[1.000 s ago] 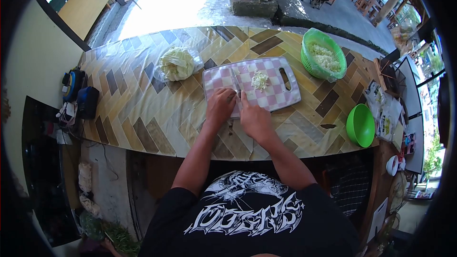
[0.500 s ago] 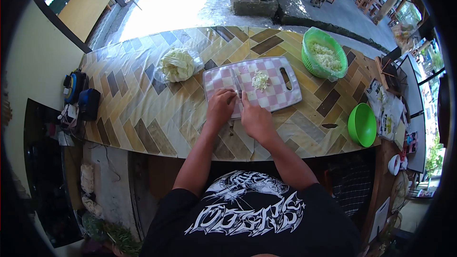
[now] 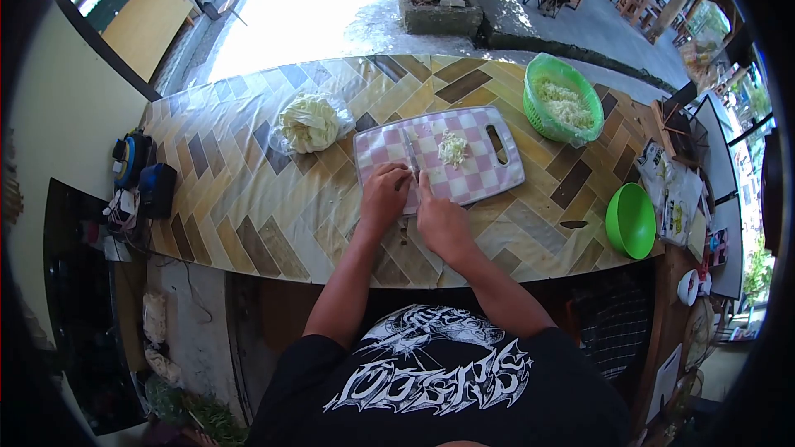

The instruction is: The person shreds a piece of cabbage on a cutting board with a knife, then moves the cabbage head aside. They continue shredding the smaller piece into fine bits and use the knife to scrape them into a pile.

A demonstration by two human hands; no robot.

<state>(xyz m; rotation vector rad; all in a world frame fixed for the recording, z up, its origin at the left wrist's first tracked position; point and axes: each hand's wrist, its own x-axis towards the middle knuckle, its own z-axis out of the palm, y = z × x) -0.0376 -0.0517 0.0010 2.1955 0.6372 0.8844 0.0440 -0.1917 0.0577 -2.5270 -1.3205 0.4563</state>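
Cutting board (image 3: pixel 472 167) sitting mid-table (image 3: pixel 248 207), taken as landmark. Left hand (image 3: pixel 383 196) and right hand (image 3: pixel 441 219) resting side by side on the board's near-left corner, a knife (image 3: pixel 411 153) lying between them, blade running away across the board. Small heap of chopped cabbage (image 3: pixel 452 148) lying on the board, just right of the blade. Cabbage head (image 3: pixel 308 122) in its bag sitting left of the board, slightly behind it. Basket (image 3: pixel 542 116) holding shredded cabbage standing right of the board and behind. Bowl (image 3: pixel 631 219) sitting well right of the board, at the near table edge. Clutter of gear (image 3: pixel 137 174) lying far left of the board, at the table's end
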